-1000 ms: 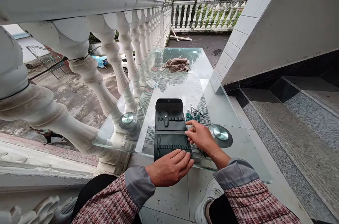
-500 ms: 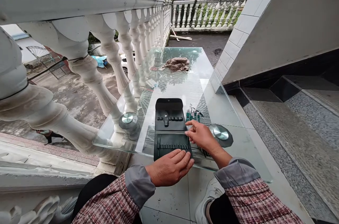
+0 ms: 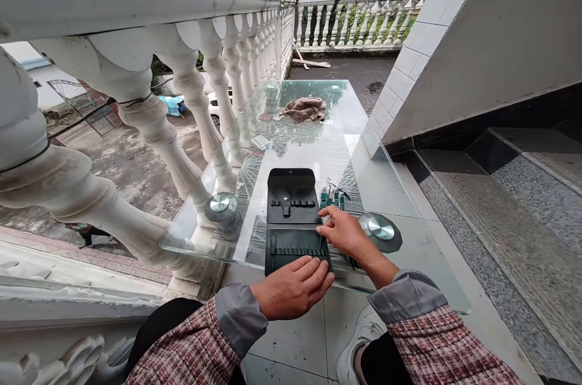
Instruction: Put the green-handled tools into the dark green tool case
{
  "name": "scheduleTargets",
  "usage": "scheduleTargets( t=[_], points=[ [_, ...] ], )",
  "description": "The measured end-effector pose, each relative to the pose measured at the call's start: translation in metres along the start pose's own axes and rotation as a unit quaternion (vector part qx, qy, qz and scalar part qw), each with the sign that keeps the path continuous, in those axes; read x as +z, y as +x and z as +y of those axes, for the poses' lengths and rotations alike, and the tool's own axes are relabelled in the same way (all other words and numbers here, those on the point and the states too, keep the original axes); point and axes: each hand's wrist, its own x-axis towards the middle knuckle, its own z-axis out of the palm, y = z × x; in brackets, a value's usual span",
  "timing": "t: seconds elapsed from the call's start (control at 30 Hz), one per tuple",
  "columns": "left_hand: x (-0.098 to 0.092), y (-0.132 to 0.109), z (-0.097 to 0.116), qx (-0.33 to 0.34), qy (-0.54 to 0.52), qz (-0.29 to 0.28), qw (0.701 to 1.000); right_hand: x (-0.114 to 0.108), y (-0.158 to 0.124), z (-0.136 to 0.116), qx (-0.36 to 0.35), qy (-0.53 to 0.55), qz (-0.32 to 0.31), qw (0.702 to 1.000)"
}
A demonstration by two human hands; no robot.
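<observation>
Left hand lies flat and open on the open leather case, right hand open at its edge, nothing gripped; tools lie outside, loops mostly empty.

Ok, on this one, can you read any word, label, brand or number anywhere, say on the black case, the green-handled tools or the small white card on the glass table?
No text can be read in this view.
White card on the glass tabletop: any print is too small to read.
Black leather tool case: no legible marking.
Green-handled tools: no legible marking.
</observation>
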Motion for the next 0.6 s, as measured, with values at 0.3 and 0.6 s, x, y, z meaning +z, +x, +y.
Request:
scheduleTargets(
  t=[0.3,0.6],
  points=[
    [0.0017,-0.0007,0.0003,-0.002,0.002,0.01,1.0,0.0039,-0.0028,-0.0026,0.012,0.06,-0.007,0.998],
    [-0.0003,0.0003,0.0002,0.001,0.003,0.002,1.0,0.0002,0.0011,-0.0027,0.006,0.0,-0.034,0.999]
  ],
)
